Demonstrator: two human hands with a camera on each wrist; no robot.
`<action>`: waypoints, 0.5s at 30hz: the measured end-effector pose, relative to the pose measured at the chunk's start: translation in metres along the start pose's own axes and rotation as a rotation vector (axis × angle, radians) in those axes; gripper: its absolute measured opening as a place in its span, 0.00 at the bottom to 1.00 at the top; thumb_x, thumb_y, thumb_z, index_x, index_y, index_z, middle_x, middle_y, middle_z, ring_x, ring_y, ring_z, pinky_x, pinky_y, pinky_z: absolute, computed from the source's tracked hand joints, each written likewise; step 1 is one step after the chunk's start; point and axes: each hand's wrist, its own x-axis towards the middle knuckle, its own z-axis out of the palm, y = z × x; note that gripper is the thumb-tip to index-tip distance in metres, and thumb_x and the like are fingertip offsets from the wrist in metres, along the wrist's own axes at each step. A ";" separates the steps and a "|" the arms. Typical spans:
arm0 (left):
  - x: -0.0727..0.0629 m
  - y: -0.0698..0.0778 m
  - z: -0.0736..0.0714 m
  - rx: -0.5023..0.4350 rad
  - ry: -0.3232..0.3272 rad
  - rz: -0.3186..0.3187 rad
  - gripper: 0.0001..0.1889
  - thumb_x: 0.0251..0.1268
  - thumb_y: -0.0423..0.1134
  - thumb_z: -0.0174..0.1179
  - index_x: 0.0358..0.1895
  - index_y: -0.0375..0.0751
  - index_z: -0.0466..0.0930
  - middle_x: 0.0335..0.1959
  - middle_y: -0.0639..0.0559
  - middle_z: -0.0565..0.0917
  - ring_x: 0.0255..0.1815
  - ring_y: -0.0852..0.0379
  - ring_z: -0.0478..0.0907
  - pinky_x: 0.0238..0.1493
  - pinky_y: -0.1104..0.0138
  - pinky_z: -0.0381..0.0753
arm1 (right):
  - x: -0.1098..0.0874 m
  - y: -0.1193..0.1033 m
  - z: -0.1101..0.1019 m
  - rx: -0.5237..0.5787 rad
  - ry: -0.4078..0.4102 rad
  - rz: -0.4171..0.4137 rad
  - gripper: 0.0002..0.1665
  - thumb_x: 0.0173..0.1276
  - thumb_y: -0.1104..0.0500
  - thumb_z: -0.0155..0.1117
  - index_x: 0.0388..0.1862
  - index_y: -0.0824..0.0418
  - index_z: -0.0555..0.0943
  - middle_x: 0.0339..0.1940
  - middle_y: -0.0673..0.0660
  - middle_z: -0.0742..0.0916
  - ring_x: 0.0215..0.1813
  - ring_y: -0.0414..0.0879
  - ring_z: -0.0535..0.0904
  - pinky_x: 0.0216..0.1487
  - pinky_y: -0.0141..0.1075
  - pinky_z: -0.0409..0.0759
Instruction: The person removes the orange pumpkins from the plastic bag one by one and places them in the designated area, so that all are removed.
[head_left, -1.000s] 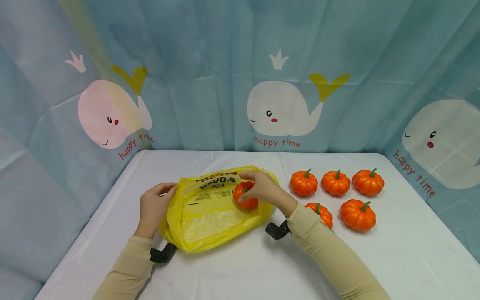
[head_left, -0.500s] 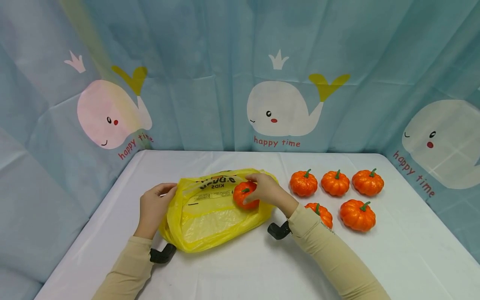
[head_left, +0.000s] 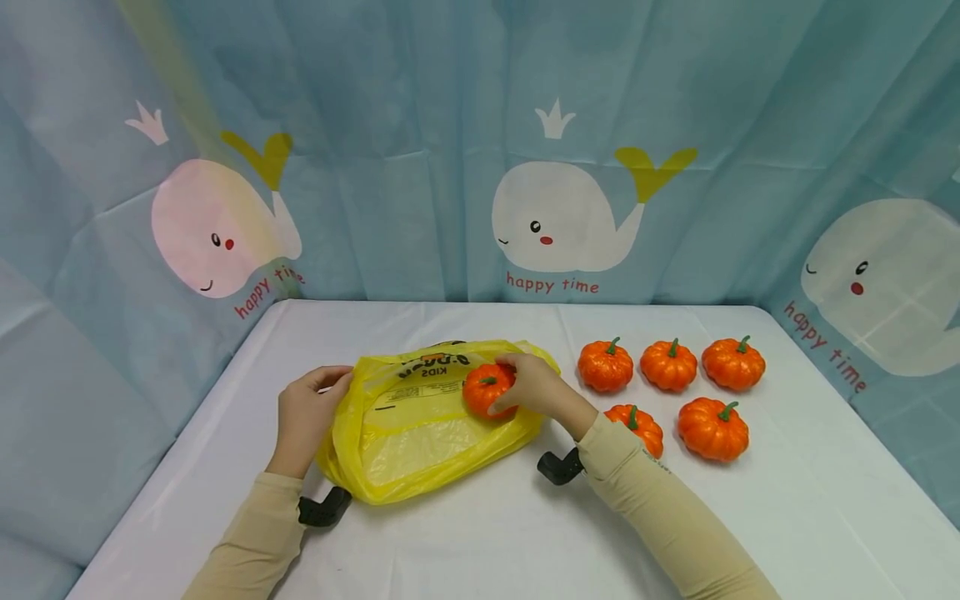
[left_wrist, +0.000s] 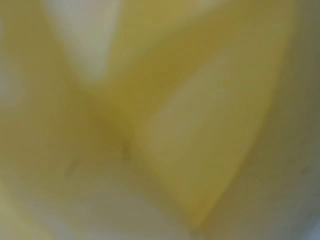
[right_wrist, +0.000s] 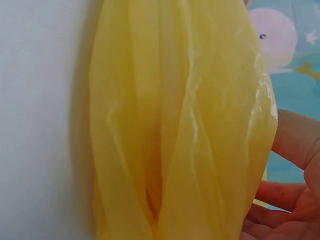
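Observation:
A yellow plastic bag [head_left: 412, 458] lies on the table with its mouth spread toward me. My left hand [head_left: 309, 417] pinches its left rim; yellow film fills the left wrist view, blurred. Inside the right part of the mouth sits a small orange pumpkin [head_left: 482, 390] with a green stem. My right hand [head_left: 542, 387] reaches over the right rim and holds this pumpkin, thumb on the near side and fingers at the far side. In the right wrist view, the bag's film [right_wrist: 175, 115] hides the pumpkin and the fingertips.
Several more orange pumpkins stand at the right: a back row, including one pumpkin [head_left: 669, 365] in its middle, and a front pumpkin [head_left: 714, 429]. The right sleeve partly covers another pumpkin [head_left: 637, 429]. A blue whale-print curtain [head_left: 420, 225] closes off the white table's [head_left: 450, 550] back and sides.
The right hand and its pumpkin have shifted slightly left and down within the bag mouth. The bag's far rim has sunk a little. My left hand stays in place.

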 end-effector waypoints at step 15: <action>0.001 -0.001 0.000 0.011 -0.012 -0.008 0.18 0.74 0.48 0.56 0.54 0.40 0.85 0.54 0.42 0.86 0.55 0.46 0.79 0.43 0.81 0.76 | -0.006 0.000 0.009 0.048 0.051 -0.004 0.51 0.48 0.54 0.84 0.71 0.60 0.72 0.70 0.59 0.78 0.69 0.54 0.73 0.72 0.48 0.70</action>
